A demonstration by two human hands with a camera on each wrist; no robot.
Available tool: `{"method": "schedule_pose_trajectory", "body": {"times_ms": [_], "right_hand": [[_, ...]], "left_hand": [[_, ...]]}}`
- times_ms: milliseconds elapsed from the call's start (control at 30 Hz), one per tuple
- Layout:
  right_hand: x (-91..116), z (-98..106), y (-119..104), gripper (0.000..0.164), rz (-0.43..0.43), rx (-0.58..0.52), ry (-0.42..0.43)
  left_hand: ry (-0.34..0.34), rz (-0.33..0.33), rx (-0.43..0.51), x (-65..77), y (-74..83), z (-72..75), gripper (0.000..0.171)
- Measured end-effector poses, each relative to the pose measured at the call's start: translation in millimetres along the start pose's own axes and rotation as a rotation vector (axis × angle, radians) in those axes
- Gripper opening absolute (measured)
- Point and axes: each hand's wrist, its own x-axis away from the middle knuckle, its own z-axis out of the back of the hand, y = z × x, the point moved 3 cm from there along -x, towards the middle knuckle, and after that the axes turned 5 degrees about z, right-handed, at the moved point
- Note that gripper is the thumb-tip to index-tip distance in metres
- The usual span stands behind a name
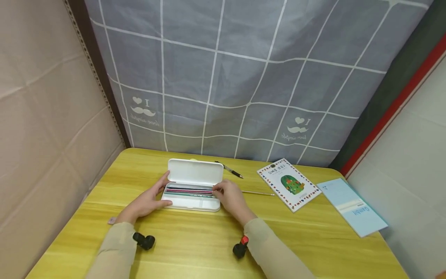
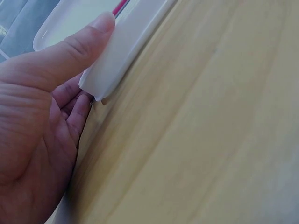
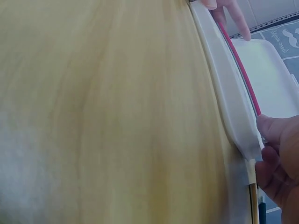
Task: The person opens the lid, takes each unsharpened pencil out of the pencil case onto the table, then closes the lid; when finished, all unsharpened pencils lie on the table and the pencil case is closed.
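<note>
A white pencil case (image 1: 189, 201) lies with its lid (image 1: 195, 171) raised at the back. Several pencils (image 1: 188, 190), one of them red (image 3: 243, 70), lie lengthwise inside. My left hand (image 1: 148, 199) holds the case's left end, the thumb over the near side and the other fingers around the end. At the right end, my right hand (image 1: 231, 197) pinches the end of the red pencil between thumb and fingers. The exact fingertip contact is partly hidden in the head view. A thin pencil-like stick (image 1: 259, 192) lies on the table beyond this hand.
Behind the case lies a black pen (image 1: 230, 170). A white booklet (image 1: 278, 193) with a patterned border and a light blue notebook (image 1: 352, 209) lie to the right. A small pinkish piece (image 1: 112, 220) sits by the left wrist. A grey grid curtain (image 1: 237, 77) hangs behind the table.
</note>
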Motion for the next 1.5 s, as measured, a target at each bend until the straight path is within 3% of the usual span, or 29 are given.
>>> {"method": "schedule_pose_trajectory", "body": {"times_ms": [200,400,633,833,967,1233,1500], "right_hand": [[5.4,9.4,4.3,0.006,-0.003,-0.055,0.043],[15.4,22.9,24.0,0.005,-0.024,-0.11,0.122],[25.7,41.9,46.4,0.005,-0.08,-0.067,0.186],[35.4,60.6,62.5,0.005,-0.042,-0.021,0.229],[44.1,75.9,74.1,0.004,-0.043,-0.003,0.244],[63.5,99.6,95.9,0.004,-0.125,0.016,0.232],[77.1,107.8,110.3,0.005,-0.16,0.067,0.231]], "left_hand": [[0.011,0.005,-0.032,3.8,-0.6,2.3,0.107],[0.011,0.003,-0.028,3.7,3.0,1.1,0.107],[0.023,0.015,-0.054,7.7,1.9,-0.3,0.107],[0.024,0.019,-0.078,9.6,-0.6,-0.3,0.106],[0.025,0.027,-0.089,5.1,-0.4,0.5,0.106],[0.019,0.032,-0.097,2.5,4.1,0.8,0.106],[0.01,0.031,-0.101,2.3,3.4,1.2,0.106]]}}
